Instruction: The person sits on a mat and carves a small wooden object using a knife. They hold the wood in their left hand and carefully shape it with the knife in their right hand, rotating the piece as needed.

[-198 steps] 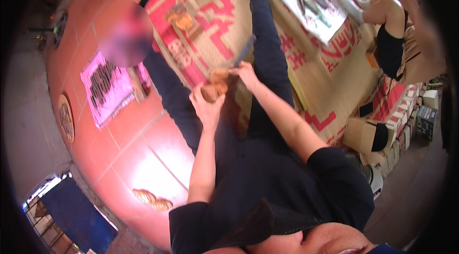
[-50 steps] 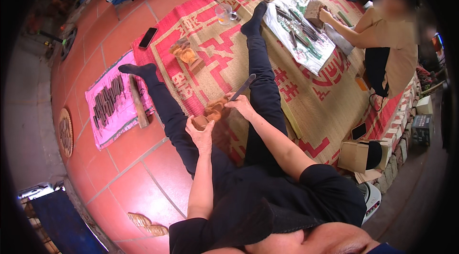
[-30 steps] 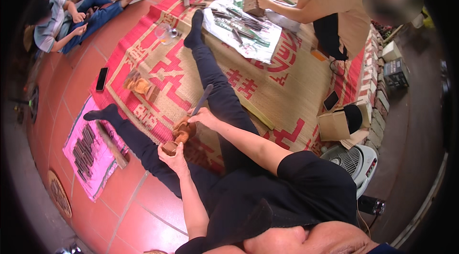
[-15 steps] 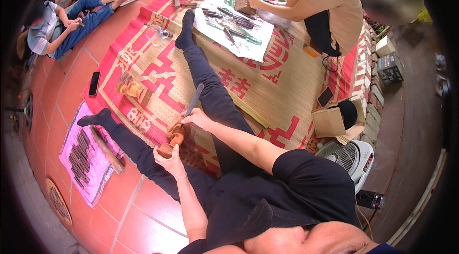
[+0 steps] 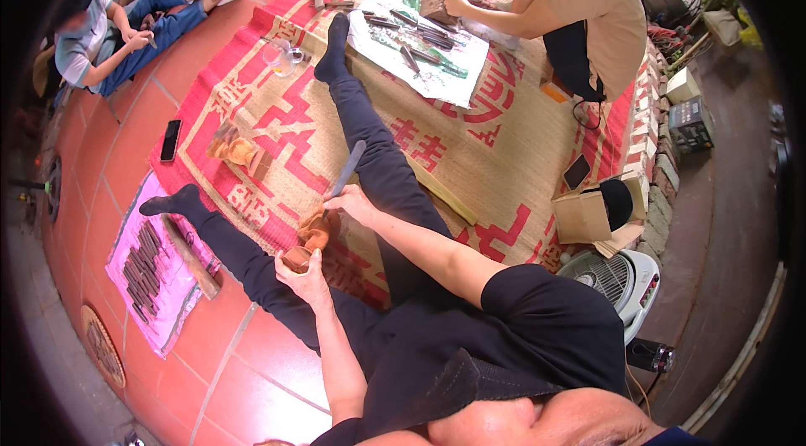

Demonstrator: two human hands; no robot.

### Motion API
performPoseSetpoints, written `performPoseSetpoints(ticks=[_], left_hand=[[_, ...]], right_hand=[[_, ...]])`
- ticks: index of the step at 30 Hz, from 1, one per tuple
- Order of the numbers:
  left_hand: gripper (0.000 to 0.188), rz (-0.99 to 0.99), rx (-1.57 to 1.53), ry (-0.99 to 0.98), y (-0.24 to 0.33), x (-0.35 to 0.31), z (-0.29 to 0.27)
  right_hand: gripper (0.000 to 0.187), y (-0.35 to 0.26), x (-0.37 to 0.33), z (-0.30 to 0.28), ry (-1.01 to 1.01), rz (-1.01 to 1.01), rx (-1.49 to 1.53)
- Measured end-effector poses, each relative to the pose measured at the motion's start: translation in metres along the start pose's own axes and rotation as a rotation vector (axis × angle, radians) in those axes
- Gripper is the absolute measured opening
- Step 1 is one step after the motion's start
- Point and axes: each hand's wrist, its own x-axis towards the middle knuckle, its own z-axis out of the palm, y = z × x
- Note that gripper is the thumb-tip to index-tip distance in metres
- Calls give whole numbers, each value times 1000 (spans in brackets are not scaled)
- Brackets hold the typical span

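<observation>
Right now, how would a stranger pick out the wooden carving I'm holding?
Start at the big tan and red mat and find your dark-trousered legs. Between them, the orange-brown wooden carving is gripped in your left hand, with your right hand holding a long grey tool close by. Unlike the similar carving lying farther out on the mat, it is held.
</observation>
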Motion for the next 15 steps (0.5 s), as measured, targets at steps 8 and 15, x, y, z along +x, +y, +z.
performPoseSetpoints(ticks=[8, 15], left_hand=[[77, -28, -38, 4, -8, 0, -2], [79, -8, 62, -12, 3, -5, 1]], right_hand=[[13, -5, -3, 5, 25, -26, 43], [13, -4, 0, -2, 32, 65, 74]])
